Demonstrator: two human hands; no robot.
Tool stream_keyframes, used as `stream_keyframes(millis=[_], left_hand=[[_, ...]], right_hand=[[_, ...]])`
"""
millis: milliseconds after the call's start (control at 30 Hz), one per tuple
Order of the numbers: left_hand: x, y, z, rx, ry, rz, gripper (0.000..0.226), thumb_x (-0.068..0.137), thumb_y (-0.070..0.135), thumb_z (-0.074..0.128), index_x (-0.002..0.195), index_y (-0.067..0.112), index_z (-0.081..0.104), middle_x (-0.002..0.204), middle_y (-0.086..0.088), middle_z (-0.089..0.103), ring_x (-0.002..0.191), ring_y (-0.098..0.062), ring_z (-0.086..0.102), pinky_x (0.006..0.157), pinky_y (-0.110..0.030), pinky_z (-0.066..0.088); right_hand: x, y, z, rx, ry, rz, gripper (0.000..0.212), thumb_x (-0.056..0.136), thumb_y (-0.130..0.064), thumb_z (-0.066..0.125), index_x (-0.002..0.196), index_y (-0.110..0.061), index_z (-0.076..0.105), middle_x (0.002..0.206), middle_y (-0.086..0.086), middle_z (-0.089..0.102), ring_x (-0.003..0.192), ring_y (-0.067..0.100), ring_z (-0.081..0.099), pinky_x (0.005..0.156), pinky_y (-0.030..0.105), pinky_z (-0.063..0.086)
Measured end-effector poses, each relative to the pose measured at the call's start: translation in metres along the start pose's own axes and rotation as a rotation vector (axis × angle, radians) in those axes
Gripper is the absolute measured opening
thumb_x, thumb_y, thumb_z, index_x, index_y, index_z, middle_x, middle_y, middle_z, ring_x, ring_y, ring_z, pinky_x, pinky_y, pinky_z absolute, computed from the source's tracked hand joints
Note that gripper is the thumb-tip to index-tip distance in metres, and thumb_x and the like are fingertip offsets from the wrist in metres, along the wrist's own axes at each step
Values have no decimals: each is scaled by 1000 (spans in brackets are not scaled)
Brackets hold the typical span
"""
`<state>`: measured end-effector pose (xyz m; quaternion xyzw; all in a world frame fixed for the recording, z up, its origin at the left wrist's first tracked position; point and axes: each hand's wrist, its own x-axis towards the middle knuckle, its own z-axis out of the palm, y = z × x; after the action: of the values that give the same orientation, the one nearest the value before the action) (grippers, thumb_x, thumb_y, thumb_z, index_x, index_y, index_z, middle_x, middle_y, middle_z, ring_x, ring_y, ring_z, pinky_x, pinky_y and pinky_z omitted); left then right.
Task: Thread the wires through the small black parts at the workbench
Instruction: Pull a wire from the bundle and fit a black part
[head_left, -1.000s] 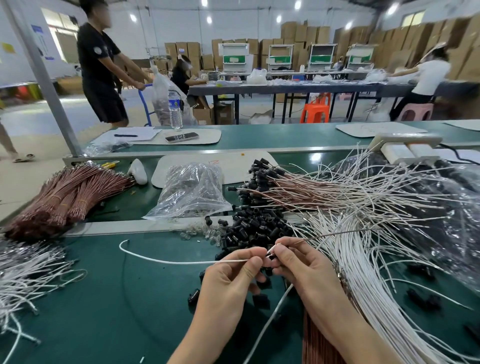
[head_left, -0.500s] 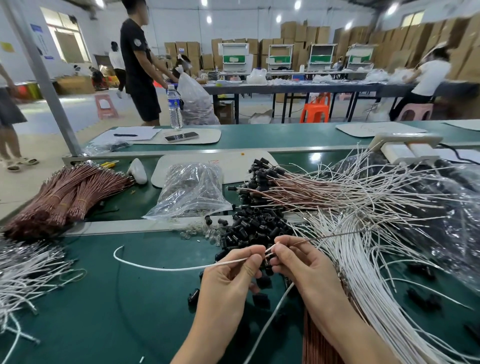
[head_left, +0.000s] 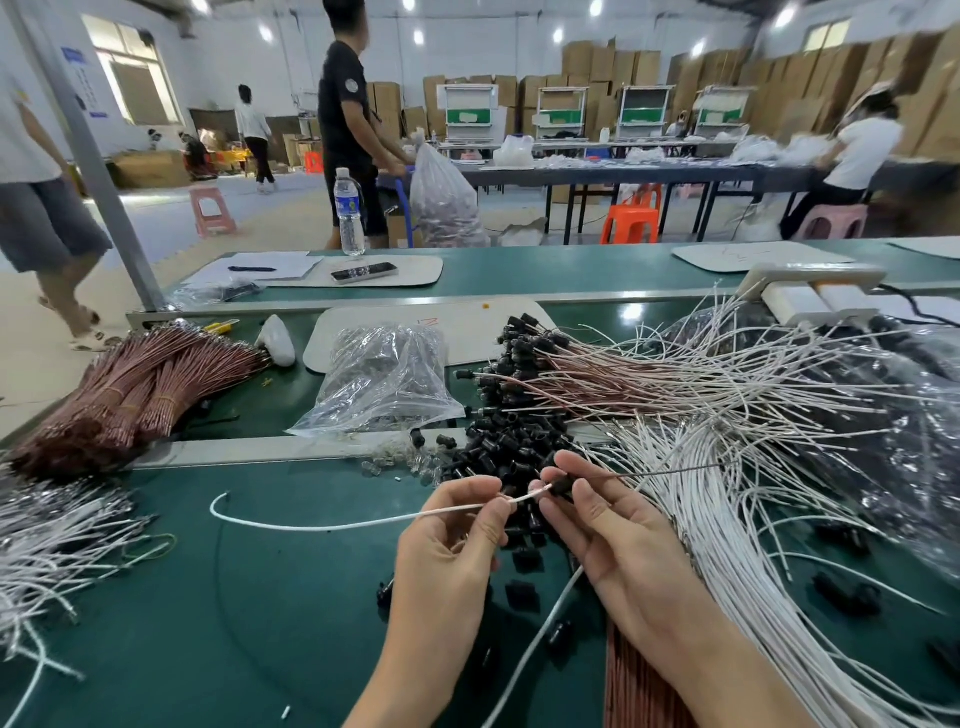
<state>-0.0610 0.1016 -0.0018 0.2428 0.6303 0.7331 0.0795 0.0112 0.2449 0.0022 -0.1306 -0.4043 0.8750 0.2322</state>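
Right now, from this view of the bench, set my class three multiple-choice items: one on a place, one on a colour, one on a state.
1. Where is the pile of black parts?
A. Far left of the view
B. Just beyond the left hand and right hand
C. Hard against the near edge

2. What colour is the wire that the left hand pinches?
A. White
B. Brown
C. Green

3. What is the right hand doing?
A. Lying flat, empty
B. Hanging open
C. Pinching a black part

Answers:
1 B, the pile sits right past the fingertips.
2 A, it shows white against the green bench.
3 C, thumb and finger close on the part.
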Motion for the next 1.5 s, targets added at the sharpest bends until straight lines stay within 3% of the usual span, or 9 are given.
stream_keyframes(millis=[267,733,900,1000,1167,1367,1500], left_hand=[[1,-3,0,24,3,4,13,89,30,70,97,40,71,80,0,73,71,-10,67,68,-23,54],[-1,-6,1,60,-17,-3,15,93,24,70,95,39,71,73,4,70,64,-7,62,65,-22,51],[-1,-4,3,28,30,11,15,91,25,71,96,39,70,76,2,72,65,-8,64,64,-22,52],[-1,-3,2,-10,65,-8,12,84,37,72,95,40,69,81,1,74,69,-12,67,65,-24,54],[0,-3,0,-42,83,-26,13,82,40,73,88,28,72,77,-4,74,63,-18,66,62,-24,55],[-1,-3,3,-69,33,-43,11,81,39,73,86,30,75,77,-4,74,65,-14,66,62,-19,52],[0,-2,4,-115,-9,-79,13,81,39,72,86,27,75,78,-8,73,68,-16,66,64,-23,54]], right_hand=[[1,-3,-3,86,-45,52,34,88,0,56,111,-11,77,122,19,71,109,35,71,78,37,62],[-4,-4,2,-64,-66,61,32,88,-8,58,106,-25,79,125,8,72,96,21,73,74,33,61],[-4,1,4,-69,-89,78,34,87,-6,58,113,-19,77,127,11,71,103,28,73,76,33,61],[-4,1,4,-58,-104,75,38,86,-4,59,121,-14,71,129,12,70,106,29,73,78,33,61],[-7,0,5,-35,-123,79,44,84,-1,58,126,-9,65,126,14,71,100,29,74,76,31,62],[-8,0,7,-69,-129,84,44,84,-1,57,127,-7,64,127,14,70,103,28,73,78,30,61],[-9,0,7,-76,-132,89,40,85,-2,58,124,-8,67,128,14,70,107,29,72,80,28,61]])
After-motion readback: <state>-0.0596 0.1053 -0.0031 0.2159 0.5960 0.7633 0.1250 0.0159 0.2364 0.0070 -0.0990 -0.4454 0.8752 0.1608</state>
